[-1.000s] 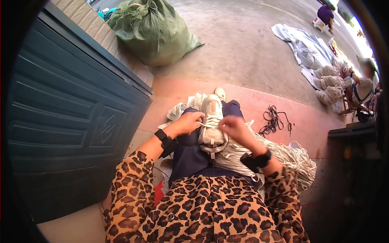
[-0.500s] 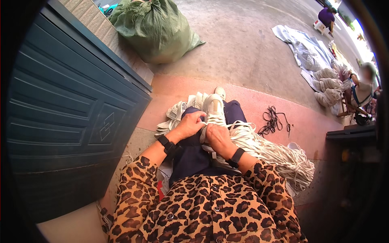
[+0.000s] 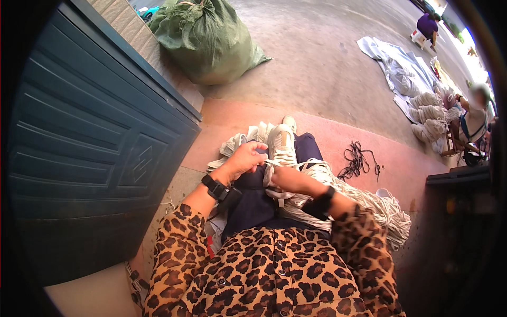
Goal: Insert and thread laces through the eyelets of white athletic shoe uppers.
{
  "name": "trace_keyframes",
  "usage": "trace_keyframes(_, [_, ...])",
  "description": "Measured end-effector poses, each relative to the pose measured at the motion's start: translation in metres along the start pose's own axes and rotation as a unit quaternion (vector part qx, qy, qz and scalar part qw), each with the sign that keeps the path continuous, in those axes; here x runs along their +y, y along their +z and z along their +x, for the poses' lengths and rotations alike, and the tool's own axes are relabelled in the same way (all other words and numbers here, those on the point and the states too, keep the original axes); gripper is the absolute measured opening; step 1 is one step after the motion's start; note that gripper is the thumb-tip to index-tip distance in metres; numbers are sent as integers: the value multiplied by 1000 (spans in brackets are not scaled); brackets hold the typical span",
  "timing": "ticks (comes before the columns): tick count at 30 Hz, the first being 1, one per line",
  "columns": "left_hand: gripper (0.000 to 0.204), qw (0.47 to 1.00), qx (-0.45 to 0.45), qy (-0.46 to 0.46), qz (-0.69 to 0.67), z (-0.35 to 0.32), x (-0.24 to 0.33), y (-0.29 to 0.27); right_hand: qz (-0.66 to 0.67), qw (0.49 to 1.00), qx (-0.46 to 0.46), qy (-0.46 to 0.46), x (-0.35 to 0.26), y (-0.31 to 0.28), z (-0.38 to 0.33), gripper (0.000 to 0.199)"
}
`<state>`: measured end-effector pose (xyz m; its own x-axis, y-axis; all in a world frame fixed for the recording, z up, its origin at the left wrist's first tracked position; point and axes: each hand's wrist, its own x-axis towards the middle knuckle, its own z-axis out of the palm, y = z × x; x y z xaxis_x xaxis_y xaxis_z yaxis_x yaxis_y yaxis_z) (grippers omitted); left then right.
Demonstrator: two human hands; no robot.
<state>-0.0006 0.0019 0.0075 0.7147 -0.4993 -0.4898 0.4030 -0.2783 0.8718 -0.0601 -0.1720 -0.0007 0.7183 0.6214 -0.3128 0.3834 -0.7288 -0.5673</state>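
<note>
A white lace-up sneaker (image 3: 281,138) rests on my lap, toe pointing away from me. My left hand (image 3: 248,158) is closed beside its lacing, pinching a white shoelace (image 3: 269,162) between thumb and fingers. Across the shoe's opening lies my right hand (image 3: 288,179), its fingers hidden at the shoe's left side. Over my right leg spreads a large bundle of loose white shoelaces (image 3: 364,206). Pale shoe pieces (image 3: 232,143) are heaped just beyond my left leg.
A tangle of black laces (image 3: 355,161) lies on the pink floor to the right. A dark blue door (image 3: 79,153) stands at left, and a full green sack (image 3: 208,47) ahead. Two other people sit at far right, near white bundles (image 3: 428,113) and a pale sheet (image 3: 377,50).
My right hand has turned and reached leftward over the shoe's opening, its forearm swinging outward. My left hand has shifted slightly left from the lacing, still pinching the shoelace.
</note>
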Motion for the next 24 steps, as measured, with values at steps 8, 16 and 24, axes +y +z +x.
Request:
trace_keyframes(8, [36, 975, -51, -17, 215, 20, 21, 6, 815, 451, 141, -335, -106, -211, -122, 14])
trace_keyframes(16, [25, 934, -335, 99, 71, 4, 92, 15, 424, 773, 411, -232, -82, -218, -125, 20])
trace_keyframes(24, [16, 895, 47, 205, -394, -26, 97, -128, 708, 567, 329, -262, 0, -215, -188, 18])
